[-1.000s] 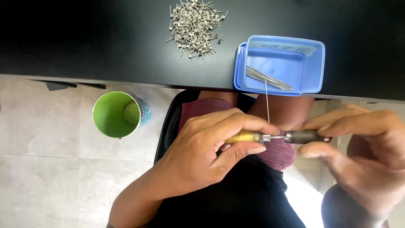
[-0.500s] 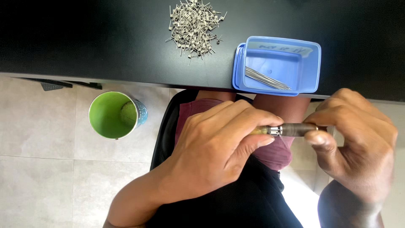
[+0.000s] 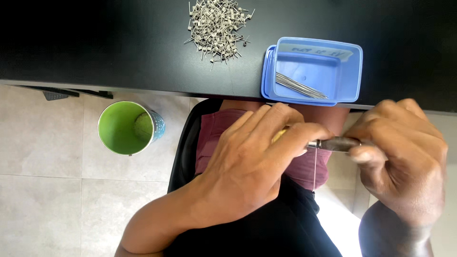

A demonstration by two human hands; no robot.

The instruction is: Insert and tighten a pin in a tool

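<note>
My left hand [image 3: 252, 166] is closed around a small tool with a yellow handle [image 3: 278, 135], held over my lap. My right hand [image 3: 404, 162] pinches the tool's dark metal shaft [image 3: 333, 143] from the right. A thin straight wire [image 3: 315, 169] sticks out at the joint between the two hands and points down toward my lap. Both hands are below the edge of the black table [image 3: 119, 47].
A blue plastic box [image 3: 347, 71] at the table edge holds several thin metal rods [image 3: 300, 87]. A pile of small wire coils [image 3: 216, 26] lies further back on the table. A green cup [image 3: 126, 127] stands on the tiled floor at the left.
The wire pointed up toward the blue box a second ago; it now points down. My left hand has closed further over the yellow handle and my right hand has rolled over the shaft.
</note>
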